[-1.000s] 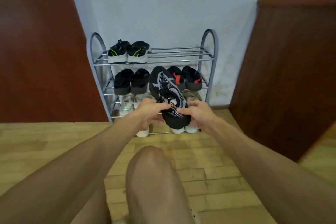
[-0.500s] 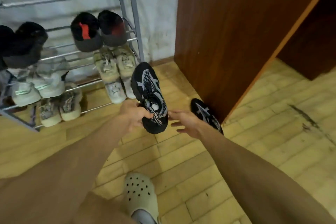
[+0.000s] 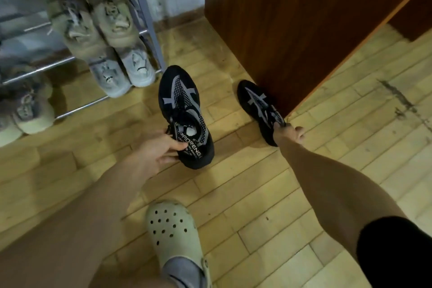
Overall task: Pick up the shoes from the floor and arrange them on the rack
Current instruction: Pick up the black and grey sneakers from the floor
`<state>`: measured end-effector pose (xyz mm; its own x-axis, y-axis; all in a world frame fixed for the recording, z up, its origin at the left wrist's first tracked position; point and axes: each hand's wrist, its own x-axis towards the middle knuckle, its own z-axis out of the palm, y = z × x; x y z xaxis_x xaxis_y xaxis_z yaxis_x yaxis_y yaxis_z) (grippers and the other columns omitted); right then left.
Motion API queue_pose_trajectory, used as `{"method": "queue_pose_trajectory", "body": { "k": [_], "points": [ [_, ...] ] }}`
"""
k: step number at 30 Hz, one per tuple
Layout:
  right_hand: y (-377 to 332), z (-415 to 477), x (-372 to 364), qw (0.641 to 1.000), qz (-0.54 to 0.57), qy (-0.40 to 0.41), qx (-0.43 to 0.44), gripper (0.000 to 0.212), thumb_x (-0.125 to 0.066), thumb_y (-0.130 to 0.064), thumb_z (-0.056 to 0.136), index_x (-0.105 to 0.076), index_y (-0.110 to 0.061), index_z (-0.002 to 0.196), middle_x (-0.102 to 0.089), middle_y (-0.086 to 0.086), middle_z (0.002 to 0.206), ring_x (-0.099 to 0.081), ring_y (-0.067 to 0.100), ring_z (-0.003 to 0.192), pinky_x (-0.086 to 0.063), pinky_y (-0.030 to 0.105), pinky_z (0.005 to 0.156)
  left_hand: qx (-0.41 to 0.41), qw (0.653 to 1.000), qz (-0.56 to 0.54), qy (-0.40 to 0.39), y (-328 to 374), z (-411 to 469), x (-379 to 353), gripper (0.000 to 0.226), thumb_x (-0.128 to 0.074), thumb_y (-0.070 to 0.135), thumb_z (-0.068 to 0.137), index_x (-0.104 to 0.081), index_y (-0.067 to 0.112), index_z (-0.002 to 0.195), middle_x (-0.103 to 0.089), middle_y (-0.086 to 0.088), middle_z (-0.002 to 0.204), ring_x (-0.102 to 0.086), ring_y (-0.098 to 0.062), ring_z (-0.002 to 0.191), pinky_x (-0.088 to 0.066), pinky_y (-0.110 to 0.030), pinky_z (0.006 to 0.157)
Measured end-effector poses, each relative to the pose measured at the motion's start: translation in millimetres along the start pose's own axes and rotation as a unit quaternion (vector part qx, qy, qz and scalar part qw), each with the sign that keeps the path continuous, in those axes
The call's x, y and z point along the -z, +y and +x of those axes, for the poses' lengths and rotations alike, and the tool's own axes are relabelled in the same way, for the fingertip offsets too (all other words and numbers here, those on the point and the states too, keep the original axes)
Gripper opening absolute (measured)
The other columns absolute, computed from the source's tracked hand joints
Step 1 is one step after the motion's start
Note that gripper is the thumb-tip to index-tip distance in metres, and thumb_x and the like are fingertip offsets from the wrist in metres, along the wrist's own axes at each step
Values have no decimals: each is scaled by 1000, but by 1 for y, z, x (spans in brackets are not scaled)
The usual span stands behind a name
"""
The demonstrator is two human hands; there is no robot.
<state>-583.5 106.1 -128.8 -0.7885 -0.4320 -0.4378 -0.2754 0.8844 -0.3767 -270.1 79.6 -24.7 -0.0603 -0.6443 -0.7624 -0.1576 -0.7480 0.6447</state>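
**One shoe in hand, reaching for its mate**

I carry the first black shoe (image 3: 185, 114) in my left hand (image 3: 159, 149), thumb across the heel collar and fingers curled underneath, a closed grip that lets it hang toe-forward just off the rack's (image 3: 149, 30) right post. I hold it low and to the side so my other arm has room to stretch past.

My right hand (image 3: 291, 133) is down at the second black shoe (image 3: 259, 105), which lies on the wooden floor (image 3: 257, 194) against the foot of the brown cabinet (image 3: 292, 18). My fingers bend around its heel end, touching it; whether they have properly closed on it I cannot tell, since the hand hides the contact (the shoe looks flat on the boards).

The lower shelves hold pale sneakers (image 3: 121, 70) already, so I judge this pair belongs higher up, once both are in hand.
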Motion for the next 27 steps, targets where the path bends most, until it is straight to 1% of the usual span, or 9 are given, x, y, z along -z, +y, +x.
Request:
{"method": "queue_pose_trajectory", "body": {
  "k": [3, 7, 10, 11, 13, 15, 18, 24, 27],
  "points": [
    [14, -10, -16, 997, 73, -35, 15, 45, -55, -28, 90, -40, -12, 129, -50, 16, 129, -52, 33, 108, -44, 38, 84, 9, 1000, -7, 6, -19, -1, 4, 42, -74, -12, 66, -68, 15, 97, -75, -3, 91, -71, -19, 81, -57, -29, 54],
    [16, -25, -16, 993, 93, -63, -25, 59, -73, -24, 78, -38, -9, 123, -54, 15, 118, -55, 29, 101, -51, 35, 76, 19, 1000, 7, 8, -33, -10, 4, 40, -75, -13, 64, -68, 22, 83, -75, 1, 79, -70, -17, 75, -56, -26, 50],
    [19, -48, -18, 989, 65, -123, -52, 63, -76, -24, 75, -42, -6, 125, -53, 11, 105, -53, 21, 81, -47, 29, 56, 11, 1000, 12, 24, -36, -21, 6, 42, -75, -14, 64, -66, 25, 76, -74, 5, 71, -69, -16, 73, -56, -29, 54],
    [26, -60, -23, 986, 62, -143, -51, 60, -75, -23, 75, -45, -6, 124, -54, 10, 104, -53, 21, 82, -49, 30, 56, 7, 1000, 15, 26, -37, -26, 8, 42, -75, -14, 65, -66, 25, 77, -73, 5, 73, -69, -16, 74, -57, -30, 57],
    [44, -84, -34, 981, 60, -177, -46, 60, -74, -22, 74, -45, -7, 124, -54, 12, 112, -57, 25, 95, -55, 33, 68, 0, 1000, 15, 26, -40, -34, 10, 40, -73, -15, 67, -67, 21, 82, -73, 2, 79, -69, -17, 76, -56, -31, 58],
    [59, -106, -39, 974, 65, -215, -39, 62, -75, -19, 73, -42, -9, 124, -51, 14, 118, -57, 28, 100, -56, 33, 67, -7, 999, 16, 32, -43, -40, 12, 38, -71, -15, 68, -67, 19, 85, -72, 0, 82, -68, -17, 77, -56, -31, 58],
    [71, -122, -38, 968, 22, -248, -15, 59, -74, -15, 72, -44, -8, 122, -54, 15, 115, -58, 27, 91, -52, 29, 52, 0, 999, 13, 44, -52, -46, 12, 36, -70, -15, 70, -64, 19, 82, -70, -2, 82, -66, -17, 76, -54, -30, 55],
    [73, -131, -39, 932, 76, -346, -74, 50, -76, -8, 72, -56, 1, 116, -62, 13, 97, -62, 24, 78, -60, 35, 62, 27, 998, 10, 58, -64, -44, 16, 35, -69, -18, 68, -62, 16, 73, -69, -4, 77, -64, -18, 72, -50, -29, 47],
    [57, -137, -36, 902, 126, -402, -93, 48, -76, -3, 73, -57, 0, 116, -60, 18, 115, -63, 28, 87, -61, 41, 71, 33, 997, -4, 70, -66, -41, 19, 34, -70, -18, 67, -63, 14, 74, -69, -5, 78, -65, -21, 75, -51, -29, 48]
  ]
}}
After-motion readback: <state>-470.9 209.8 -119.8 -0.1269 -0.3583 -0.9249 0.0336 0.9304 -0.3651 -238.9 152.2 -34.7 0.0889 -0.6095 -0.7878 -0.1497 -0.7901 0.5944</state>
